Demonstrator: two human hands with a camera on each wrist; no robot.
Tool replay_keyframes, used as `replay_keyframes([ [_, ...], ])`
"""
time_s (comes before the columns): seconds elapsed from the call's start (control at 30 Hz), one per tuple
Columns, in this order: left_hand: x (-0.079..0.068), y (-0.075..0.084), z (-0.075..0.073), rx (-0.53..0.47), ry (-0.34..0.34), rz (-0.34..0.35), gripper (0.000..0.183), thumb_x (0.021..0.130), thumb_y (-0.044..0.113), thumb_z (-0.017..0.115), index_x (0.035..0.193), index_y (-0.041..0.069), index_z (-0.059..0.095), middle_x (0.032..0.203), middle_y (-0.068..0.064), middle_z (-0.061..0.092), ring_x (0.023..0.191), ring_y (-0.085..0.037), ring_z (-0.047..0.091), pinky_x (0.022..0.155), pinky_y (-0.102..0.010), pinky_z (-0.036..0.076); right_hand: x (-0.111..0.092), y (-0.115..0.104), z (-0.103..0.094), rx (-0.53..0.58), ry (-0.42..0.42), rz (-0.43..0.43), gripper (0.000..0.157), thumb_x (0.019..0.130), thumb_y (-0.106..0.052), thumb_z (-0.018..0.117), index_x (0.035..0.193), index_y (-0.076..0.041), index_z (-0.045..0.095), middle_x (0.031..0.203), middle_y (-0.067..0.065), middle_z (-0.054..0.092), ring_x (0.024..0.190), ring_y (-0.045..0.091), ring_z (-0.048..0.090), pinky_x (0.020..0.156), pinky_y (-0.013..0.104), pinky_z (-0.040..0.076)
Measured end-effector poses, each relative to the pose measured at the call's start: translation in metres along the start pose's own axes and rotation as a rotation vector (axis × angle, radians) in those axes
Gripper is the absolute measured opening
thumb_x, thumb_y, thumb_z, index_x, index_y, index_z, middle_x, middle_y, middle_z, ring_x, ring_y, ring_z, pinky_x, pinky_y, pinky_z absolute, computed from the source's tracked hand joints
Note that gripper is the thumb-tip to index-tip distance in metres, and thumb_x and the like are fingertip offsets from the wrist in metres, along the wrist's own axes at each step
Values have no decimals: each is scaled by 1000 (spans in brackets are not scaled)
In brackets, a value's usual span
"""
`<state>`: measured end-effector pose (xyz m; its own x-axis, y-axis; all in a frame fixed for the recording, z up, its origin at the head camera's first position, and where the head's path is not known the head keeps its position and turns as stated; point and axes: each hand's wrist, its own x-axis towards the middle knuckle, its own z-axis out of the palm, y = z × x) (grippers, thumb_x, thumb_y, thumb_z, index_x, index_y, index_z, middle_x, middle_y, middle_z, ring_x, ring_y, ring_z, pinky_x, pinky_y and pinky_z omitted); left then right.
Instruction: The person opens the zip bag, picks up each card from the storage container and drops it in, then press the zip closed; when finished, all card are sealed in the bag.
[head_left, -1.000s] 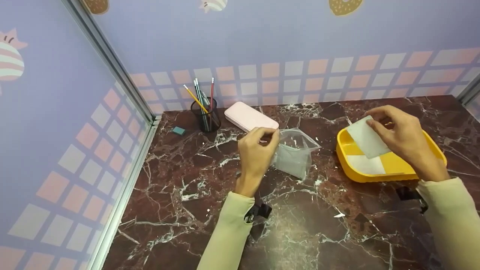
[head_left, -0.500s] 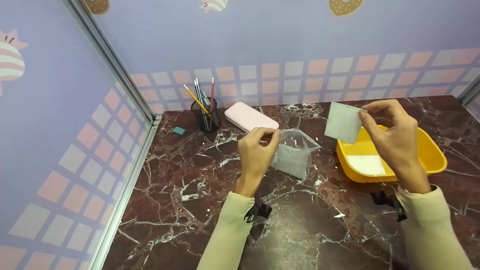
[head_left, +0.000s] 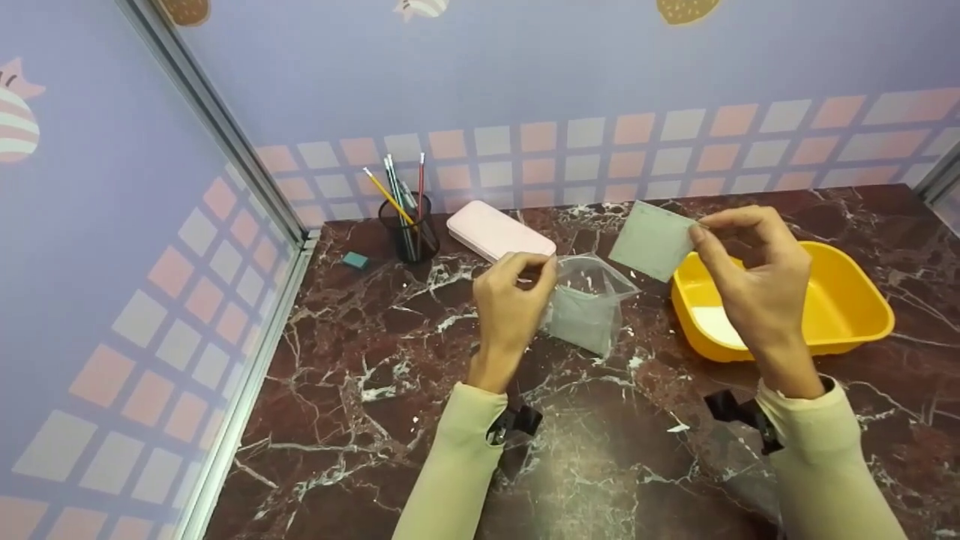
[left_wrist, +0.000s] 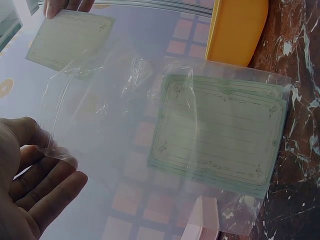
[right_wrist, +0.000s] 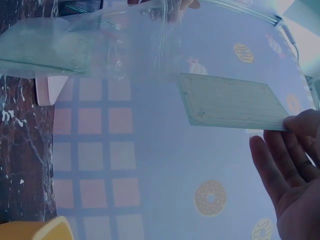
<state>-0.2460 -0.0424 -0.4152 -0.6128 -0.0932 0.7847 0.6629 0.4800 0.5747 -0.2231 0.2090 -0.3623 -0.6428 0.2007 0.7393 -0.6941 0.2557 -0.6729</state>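
Observation:
My left hand [head_left: 508,311] pinches the top edge of a clear plastic zip bag [head_left: 596,276]. Inside it, the left wrist view shows a stack of pale green note cards [left_wrist: 220,135] with ruled lines and a floral border. Between thumb and index finger, my right hand [head_left: 765,296] grips a similar note card [head_left: 652,241] by one edge. That card is tilted, up and to the right of the bag and apart from it. Behind the right hand stands a yellow bin [head_left: 847,300]; a white sheet or card [head_left: 716,324] lies in it, partly hidden.
A pink case [head_left: 501,229] lies behind the bag. To its left are a black mesh cup [head_left: 420,244] of pencils and a small teal block [head_left: 355,260], on a dark marbled table [head_left: 360,465]. Patterned walls close off the back and left.
My right hand has carried the note card left and up, from over the yellow bin to near the bag's mouth. The left hand and bag have stayed in place.

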Motion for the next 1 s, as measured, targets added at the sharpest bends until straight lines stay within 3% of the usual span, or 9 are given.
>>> replay_keyframes([
  [0.3,1,0,-1,41,13,32,6,89,4,82,85,4,79,81,-4,76,71,-16,72,71,-23,59,-9,-10,13,101,26,-32,16,85,19,76,98,20,66,95,11,72,81,18,71,79,24,61],
  [0.7,0,1,-1,34,0,30,4,89,4,82,87,2,78,84,-7,77,73,-20,73,73,-24,60,-18,-3,27,96,-70,-41,17,84,23,74,98,18,66,97,10,73,84,16,73,79,25,62],
  [1.0,0,2,-2,2,-4,21,4,89,2,82,87,1,78,85,-9,77,73,-20,73,73,-22,60,-24,7,31,28,-187,-34,16,86,20,75,99,14,67,96,12,72,85,11,72,80,23,61],
])
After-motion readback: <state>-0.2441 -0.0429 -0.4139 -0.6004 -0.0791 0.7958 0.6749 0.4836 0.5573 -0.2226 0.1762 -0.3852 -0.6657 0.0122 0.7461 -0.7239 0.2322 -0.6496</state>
